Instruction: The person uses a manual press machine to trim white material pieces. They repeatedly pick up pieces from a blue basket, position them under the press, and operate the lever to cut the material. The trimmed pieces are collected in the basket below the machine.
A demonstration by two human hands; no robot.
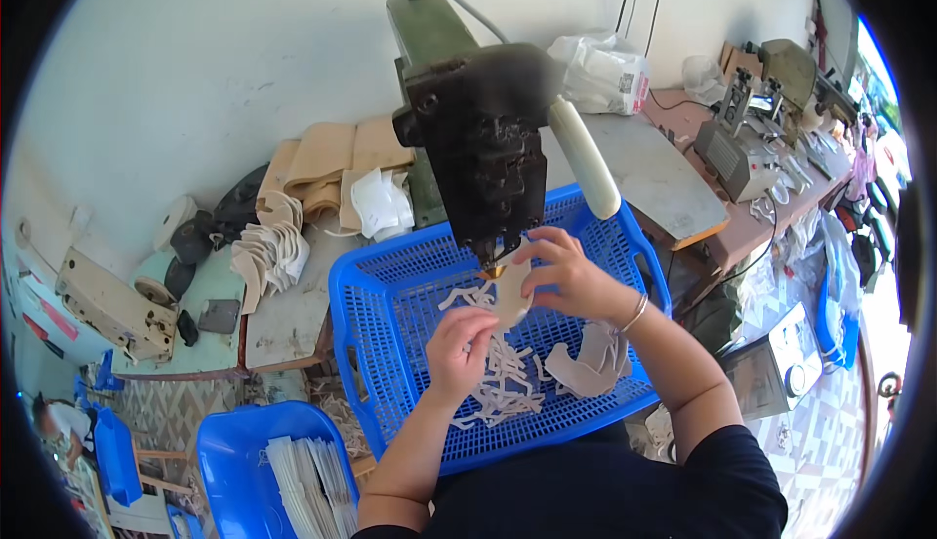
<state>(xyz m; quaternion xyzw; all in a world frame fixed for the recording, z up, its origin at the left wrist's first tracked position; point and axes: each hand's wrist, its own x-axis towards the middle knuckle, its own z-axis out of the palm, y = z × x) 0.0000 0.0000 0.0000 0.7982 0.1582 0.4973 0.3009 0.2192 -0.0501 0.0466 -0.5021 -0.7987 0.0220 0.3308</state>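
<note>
A pale cream curved piece of sheet material (pixel 510 297) is held under the dark head of a green machine (pixel 488 149). My left hand (pixel 461 346) pinches its lower left edge between thumb and fingers. At its upper right edge my right hand (pixel 568 274), wearing a bracelet, grips it close to the machine's tip (pixel 491 271). Below both hands is a blue plastic basket (pixel 344 334). Inside it lie many narrow white offcut strips (pixel 508 388) and, to the right, a few curved pale pieces (pixel 590 361).
A blue tub (pixel 229 451) with stacked pale strips (pixel 307 480) stands lower left. Left on the bench are stacked curved pieces (pixel 268 251), brown sheets (pixel 327 159) and a cream sewing machine (pixel 117 305). To the right are a grey board (pixel 654 173) and another machine (pixel 737 159).
</note>
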